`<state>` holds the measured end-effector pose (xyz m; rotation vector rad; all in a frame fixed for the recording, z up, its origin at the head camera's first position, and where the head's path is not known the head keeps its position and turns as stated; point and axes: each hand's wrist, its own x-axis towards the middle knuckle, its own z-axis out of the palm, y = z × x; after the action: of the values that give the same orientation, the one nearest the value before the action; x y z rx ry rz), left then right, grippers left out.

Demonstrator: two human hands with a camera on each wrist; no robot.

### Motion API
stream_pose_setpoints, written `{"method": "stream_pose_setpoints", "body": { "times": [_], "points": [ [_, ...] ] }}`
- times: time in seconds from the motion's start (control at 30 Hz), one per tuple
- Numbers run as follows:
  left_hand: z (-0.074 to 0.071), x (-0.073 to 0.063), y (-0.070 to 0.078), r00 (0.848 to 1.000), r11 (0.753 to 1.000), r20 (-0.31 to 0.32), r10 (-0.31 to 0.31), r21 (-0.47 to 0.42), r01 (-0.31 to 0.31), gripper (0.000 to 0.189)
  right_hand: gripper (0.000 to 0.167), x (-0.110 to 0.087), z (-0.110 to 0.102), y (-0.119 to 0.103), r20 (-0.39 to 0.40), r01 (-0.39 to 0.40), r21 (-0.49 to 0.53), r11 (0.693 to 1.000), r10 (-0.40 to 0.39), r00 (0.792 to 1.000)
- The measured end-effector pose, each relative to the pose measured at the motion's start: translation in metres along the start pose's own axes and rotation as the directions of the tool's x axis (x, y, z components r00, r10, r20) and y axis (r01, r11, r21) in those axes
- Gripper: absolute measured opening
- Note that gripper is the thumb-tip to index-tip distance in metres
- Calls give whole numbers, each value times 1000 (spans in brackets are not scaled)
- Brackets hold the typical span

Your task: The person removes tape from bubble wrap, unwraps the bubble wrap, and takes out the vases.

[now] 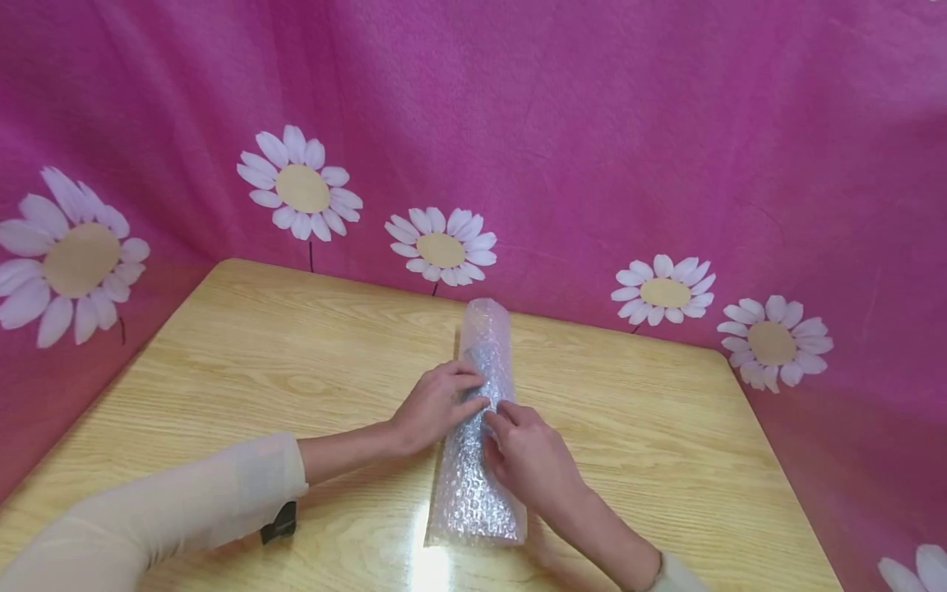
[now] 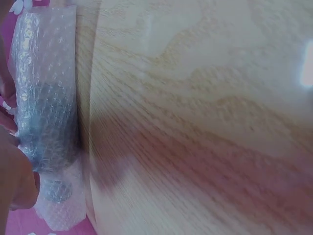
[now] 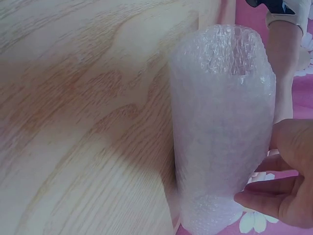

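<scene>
On the counter (image 1: pixel 296 353) we see a bubble-wrap roll (image 1: pixel 481 501) lying lengthwise, one end near the far edge, a dark shape (image 2: pixel 49 127) showing through it. Our left hand (image 1: pixel 436 404) rests on it with fingers slightly spread; our right hand (image 1: pixel 538 460) touches it just beside, fingers bent, whether pinching we cannot tell.

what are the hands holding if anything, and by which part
The left hand and right hand touch the bubble-wrap roll on its upper side, about midway along; whether either grips it there cannot be told.
</scene>
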<state>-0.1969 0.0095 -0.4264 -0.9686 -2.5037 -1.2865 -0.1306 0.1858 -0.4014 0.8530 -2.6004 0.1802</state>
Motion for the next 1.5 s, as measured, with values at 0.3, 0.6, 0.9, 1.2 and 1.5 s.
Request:
{"method": "stream_pose_setpoints", "body": {
  "times": [0.3, 0.6, 0.9, 1.2, 1.5],
  "points": [
    [0, -1, -3, 996, 982, 57, 75, 167, -83, 35, 12, -1, 3, -2, -8, 12, -29, 1000, -12, 1000],
    [0, -3, -3, 995, 981, 63, 75, 173, -84, 36, 15, -2, 5, 1, -46, 27, -2, 1000, -27, 999],
    [1, -3, -4, 996, 984, 51, 73, 156, -80, 35, 14, -2, 6, 3, -53, 26, -2, 1000, -26, 998],
    [1, -3, -5, 995, 983, 43, 86, 156, -92, 34, 16, -3, 7, 5, -80, 30, 47, 998, -26, 996],
    [0, -2, -4, 995, 981, 37, 97, 163, -102, 34, 15, -1, 6, 6, -91, 44, 50, 998, -40, 995]
  ]
}}
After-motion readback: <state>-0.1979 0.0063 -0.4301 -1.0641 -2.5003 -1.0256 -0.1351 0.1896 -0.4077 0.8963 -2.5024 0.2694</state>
